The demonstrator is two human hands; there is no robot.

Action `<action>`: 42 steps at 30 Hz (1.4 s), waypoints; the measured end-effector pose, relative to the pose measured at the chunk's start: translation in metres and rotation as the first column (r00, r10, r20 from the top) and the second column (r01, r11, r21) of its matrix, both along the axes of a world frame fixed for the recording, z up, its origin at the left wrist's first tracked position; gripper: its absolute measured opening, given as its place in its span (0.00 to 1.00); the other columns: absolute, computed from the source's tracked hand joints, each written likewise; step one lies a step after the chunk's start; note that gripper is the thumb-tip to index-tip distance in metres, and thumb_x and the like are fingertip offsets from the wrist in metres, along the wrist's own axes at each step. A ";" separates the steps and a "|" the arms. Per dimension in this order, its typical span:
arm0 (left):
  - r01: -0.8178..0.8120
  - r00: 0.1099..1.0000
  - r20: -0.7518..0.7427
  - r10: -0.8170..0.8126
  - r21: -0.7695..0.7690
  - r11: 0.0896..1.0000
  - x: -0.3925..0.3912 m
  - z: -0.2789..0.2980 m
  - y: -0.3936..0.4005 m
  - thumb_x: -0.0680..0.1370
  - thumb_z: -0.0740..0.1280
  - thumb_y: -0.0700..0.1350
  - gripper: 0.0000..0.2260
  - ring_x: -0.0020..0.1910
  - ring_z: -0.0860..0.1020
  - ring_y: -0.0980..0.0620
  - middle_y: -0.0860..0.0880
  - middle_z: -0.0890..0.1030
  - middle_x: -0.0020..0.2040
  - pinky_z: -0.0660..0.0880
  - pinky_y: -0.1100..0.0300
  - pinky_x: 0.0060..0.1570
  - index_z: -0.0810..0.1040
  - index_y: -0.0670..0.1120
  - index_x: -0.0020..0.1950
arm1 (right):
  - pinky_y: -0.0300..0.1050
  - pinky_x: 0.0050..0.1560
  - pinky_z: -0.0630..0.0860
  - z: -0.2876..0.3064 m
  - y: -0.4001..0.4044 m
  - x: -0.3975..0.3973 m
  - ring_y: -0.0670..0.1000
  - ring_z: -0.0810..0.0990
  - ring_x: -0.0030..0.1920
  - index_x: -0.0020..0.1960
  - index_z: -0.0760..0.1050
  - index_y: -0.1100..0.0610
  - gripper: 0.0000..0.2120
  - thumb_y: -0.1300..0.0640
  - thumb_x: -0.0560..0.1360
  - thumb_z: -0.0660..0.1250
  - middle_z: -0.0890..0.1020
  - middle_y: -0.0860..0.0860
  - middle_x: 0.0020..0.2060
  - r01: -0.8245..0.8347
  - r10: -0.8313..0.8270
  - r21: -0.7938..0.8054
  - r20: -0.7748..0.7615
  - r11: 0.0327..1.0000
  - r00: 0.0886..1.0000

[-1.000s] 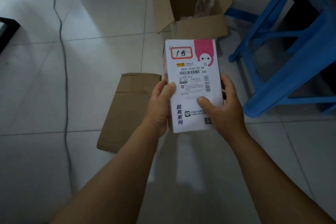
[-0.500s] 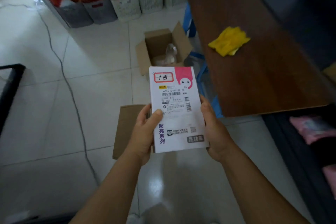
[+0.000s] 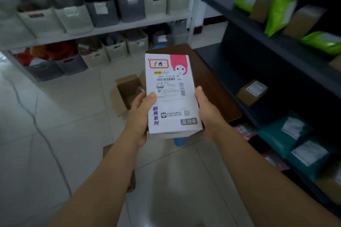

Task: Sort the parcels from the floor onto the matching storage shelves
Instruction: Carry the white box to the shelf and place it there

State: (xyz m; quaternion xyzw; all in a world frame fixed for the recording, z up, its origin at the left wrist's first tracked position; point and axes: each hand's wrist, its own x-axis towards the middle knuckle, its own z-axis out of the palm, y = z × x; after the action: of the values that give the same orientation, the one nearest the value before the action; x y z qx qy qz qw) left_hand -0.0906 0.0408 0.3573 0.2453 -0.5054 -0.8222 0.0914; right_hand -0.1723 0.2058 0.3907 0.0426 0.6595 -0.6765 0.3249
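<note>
- I hold a white parcel [image 3: 170, 96] in front of me with both hands, its long side running away from me and its printed face turned up.
- My left hand [image 3: 140, 116] is clamped on the parcel's left edge, thumb lying over the printed face, fingers hidden underneath.
- My right hand [image 3: 206, 110] is clamped on the right edge, thumb up along the side, the rest of the fingers out of sight behind the parcel.
- The parcel carries a red-framed label [image 3: 159, 63] with handwritten characters near its far left corner, a pink cartoon figure at the far right corner, and a shipping label with barcodes in the middle.
- Below the parcel, on the tiled floor [image 3: 55, 134], stands an open cardboard box [image 3: 129, 90] with its flaps up.
- A brown table [image 3: 212, 86] shows behind the parcel, its near right corner just past my right hand.
- A dark shelf unit [image 3: 276, 46] runs along my right, holding green bags [image 3: 278, 13], brown boxes and teal bags [image 3: 287, 134] with white labels.
- A pale shelf unit [image 3: 110, 29] across the floor holds rows of bins; it is blurred.
- A thin cable [image 3: 36, 127] trails over the floor at the left.
</note>
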 end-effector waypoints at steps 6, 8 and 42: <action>0.287 0.952 -0.119 -0.283 0.014 0.958 -0.022 0.056 0.056 0.69 0.74 0.54 0.39 0.66 0.79 0.32 0.37 0.81 0.68 0.73 0.30 0.66 0.69 0.42 0.77 | 0.56 0.57 0.78 0.064 0.078 0.032 0.57 0.84 0.53 0.60 0.81 0.50 0.27 0.32 0.75 0.57 0.86 0.54 0.53 0.263 -0.258 -0.176 0.050 0.949 0.965; 0.381 0.915 -0.149 -0.375 0.014 0.925 -0.026 0.074 0.086 0.69 0.75 0.54 0.39 0.67 0.78 0.31 0.36 0.80 0.68 0.72 0.29 0.66 0.69 0.41 0.77 | 0.54 0.54 0.79 0.083 0.107 0.049 0.57 0.84 0.54 0.61 0.80 0.51 0.27 0.35 0.76 0.56 0.85 0.55 0.54 0.328 -0.331 -0.248 0.028 0.912 0.943; 0.974 -0.215 -0.087 -0.973 -0.096 -0.207 0.270 0.156 0.756 0.61 0.77 0.69 0.47 0.61 0.84 0.39 0.44 0.85 0.64 0.76 0.34 0.65 0.70 0.53 0.75 | 0.52 0.47 0.82 0.152 0.646 0.537 0.58 0.84 0.54 0.69 0.69 0.53 0.24 0.51 0.74 0.67 0.84 0.57 0.57 0.893 -0.980 -0.443 -0.199 0.078 -0.013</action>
State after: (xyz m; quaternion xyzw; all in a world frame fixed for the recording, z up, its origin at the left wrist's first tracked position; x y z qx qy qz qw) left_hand 0.1796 0.7965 0.5134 -0.2917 -0.4980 -0.6040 -0.5497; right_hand 0.3647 0.8516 0.5428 0.2851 0.4432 -0.7611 -0.3783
